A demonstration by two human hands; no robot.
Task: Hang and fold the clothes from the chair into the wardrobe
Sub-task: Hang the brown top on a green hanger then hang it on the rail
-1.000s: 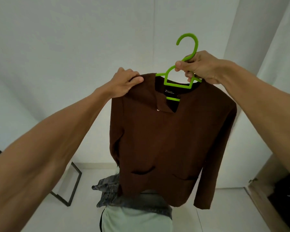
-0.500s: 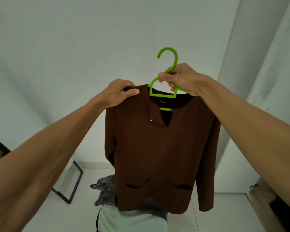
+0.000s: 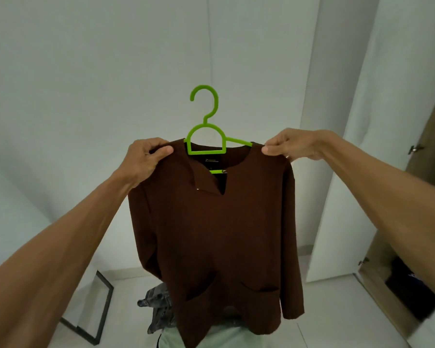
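Observation:
A brown long-sleeved top (image 3: 221, 229) hangs in the air in front of me on a bright green hanger (image 3: 206, 129), whose hook points up. My left hand (image 3: 146, 159) pinches the top's left shoulder. My right hand (image 3: 289, 146) pinches the right shoulder, where the hanger's arm pokes out of the neckline. Below the top, denim clothing (image 3: 156, 307) and a pale green garment (image 3: 211, 339) lie piled; the chair under them is hidden.
White walls stand ahead. The wardrobe (image 3: 397, 292) is open at the right, with a white door (image 3: 342, 172) swung out and dark folded clothes (image 3: 412, 290) on a low shelf. A black metal frame (image 3: 96, 320) rests on the floor at the lower left.
My right hand has let go of the hanger's neck and moved right to the top's right shoulder. The top and hanger now sit lower and more central in view.

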